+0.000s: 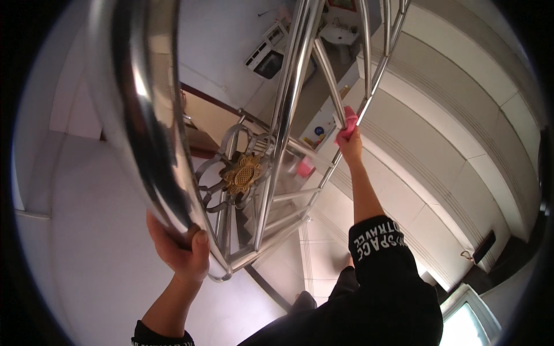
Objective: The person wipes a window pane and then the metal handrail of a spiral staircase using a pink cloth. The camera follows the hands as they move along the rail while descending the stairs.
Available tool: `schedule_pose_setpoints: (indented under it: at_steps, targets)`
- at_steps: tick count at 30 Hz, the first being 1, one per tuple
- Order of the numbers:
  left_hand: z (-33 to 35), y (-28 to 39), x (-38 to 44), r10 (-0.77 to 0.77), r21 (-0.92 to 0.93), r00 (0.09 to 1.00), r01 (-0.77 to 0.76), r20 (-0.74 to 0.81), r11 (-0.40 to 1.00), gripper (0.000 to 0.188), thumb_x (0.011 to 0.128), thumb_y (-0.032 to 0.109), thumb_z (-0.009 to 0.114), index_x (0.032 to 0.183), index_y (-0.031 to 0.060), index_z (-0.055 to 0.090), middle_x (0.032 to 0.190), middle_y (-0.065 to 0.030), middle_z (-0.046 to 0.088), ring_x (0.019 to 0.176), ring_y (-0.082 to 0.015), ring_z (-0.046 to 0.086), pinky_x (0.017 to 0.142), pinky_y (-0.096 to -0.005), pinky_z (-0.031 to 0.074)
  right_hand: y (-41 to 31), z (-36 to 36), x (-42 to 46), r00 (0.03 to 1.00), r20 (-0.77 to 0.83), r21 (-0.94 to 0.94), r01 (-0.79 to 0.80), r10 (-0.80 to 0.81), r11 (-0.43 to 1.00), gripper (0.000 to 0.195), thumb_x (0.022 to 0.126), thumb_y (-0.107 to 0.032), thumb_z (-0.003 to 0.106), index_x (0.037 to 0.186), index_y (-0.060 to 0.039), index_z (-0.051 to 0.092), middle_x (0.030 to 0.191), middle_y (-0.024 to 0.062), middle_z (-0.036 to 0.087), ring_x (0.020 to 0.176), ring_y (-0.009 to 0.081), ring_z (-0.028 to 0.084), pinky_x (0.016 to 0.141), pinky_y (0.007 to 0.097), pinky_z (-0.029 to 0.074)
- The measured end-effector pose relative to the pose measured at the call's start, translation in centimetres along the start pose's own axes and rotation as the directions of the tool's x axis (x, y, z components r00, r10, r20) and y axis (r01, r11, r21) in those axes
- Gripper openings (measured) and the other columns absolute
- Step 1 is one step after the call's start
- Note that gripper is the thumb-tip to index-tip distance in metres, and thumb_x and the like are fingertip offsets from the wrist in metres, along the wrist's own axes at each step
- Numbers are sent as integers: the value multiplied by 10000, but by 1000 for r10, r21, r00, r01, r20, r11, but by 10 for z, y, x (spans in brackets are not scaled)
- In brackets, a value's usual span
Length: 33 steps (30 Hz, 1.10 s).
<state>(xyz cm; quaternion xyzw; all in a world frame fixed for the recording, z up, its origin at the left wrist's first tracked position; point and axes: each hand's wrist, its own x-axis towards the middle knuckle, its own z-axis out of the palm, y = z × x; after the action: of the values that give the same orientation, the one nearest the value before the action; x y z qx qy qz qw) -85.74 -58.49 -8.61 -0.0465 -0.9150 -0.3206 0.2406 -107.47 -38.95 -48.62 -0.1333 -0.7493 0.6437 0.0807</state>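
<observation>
My left hand grips the thick polished metal handrail of a staircase railing, low on the left. My right hand reaches out and holds a pink cloth around the lower end of a thin metal baluster, close to the railing's bottom rail. Between the two hands stand thicker metal posts and a gold sunflower-shaped ornament set in curled metal petals. The part of the baluster under the cloth is hidden.
Pale stair treads curve along the right side. Beyond the railing are a white washbasin, a white appliance with a dark front and a pink object. A dark flat object lies on a step at lower right.
</observation>
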Motion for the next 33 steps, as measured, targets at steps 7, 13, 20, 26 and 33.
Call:
schedule_pose_setpoints:
  at_steps: [7,13,20,26,33]
  targets:
    - [0,-3,8,161,45,983,-166,94,985,702,912,253,529,1420,-46,148,1366,-198,361,1230,-235,423,1003,-330,368,41,7,19,994,-8,-170,-105,105,980,259,827,-201,551,1065,-101,545,953,159,629,872,360,625,735,452,492]
    - [-3,0,-2,-9,6,1000,9,30,1000,758,864,280,635,1397,-53,212,1271,-158,435,1139,-203,464,965,-315,369,-77,-7,1,999,-7,131,52,-51,990,386,752,-135,618,1123,-68,537,941,169,642,888,372,619,769,439,480]
    - [3,3,6,3,109,1000,1,-30,994,701,783,128,663,1368,-30,310,1170,-172,519,1045,-219,524,923,-319,405,-221,-36,4,945,-80,148,327,-318,933,339,778,-143,625,1086,-33,535,929,190,639,866,377,617,757,433,474]
    - [12,6,15,73,130,995,-63,-73,990,649,790,189,707,1322,-6,390,1087,-176,591,929,-231,618,811,-313,483,-256,-63,-21,906,-170,267,421,-387,867,253,815,-146,623,1028,-22,567,904,156,646,779,294,631,701,371,484]
    - [10,3,14,151,122,985,-141,-79,983,664,791,220,721,1315,-16,388,1085,-166,600,900,-248,635,788,-316,493,-173,-78,-150,980,32,347,173,-196,922,369,852,-151,620,1190,-38,524,899,84,652,790,121,619,671,278,493]
